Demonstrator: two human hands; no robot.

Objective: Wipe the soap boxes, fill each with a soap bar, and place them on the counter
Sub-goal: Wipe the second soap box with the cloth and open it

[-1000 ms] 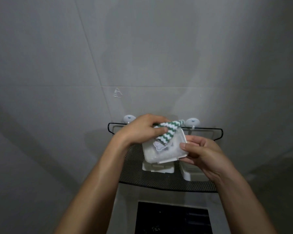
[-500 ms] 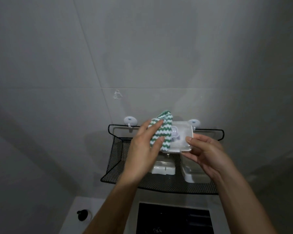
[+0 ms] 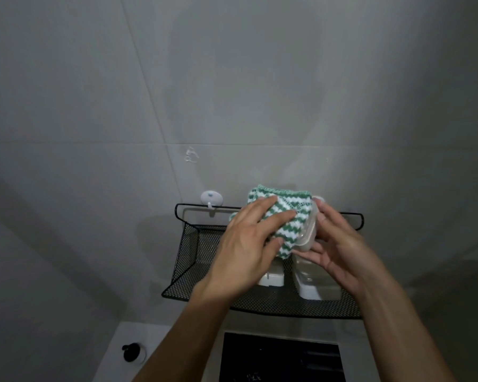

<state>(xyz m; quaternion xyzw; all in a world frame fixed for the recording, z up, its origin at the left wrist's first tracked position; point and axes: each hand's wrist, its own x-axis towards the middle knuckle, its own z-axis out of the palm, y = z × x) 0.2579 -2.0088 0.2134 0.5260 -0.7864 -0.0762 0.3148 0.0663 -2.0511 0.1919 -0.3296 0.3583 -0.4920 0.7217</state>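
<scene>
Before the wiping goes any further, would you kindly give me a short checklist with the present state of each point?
1. Green-and-white zigzag cloth lies against the translucent plastic soap box: ok.
2. Left hand presses the cloth with straight fingers: ok.
3. Right hand grips the box's edge, thumb on top: ok.
4. Box is held above the black wire-mesh shelf, free of it: ok.
5. Two more white soap boxes wait on the shelf: ok.
6. Box is wiped clean inside: cannot tell, the cloth covers it.
</scene>
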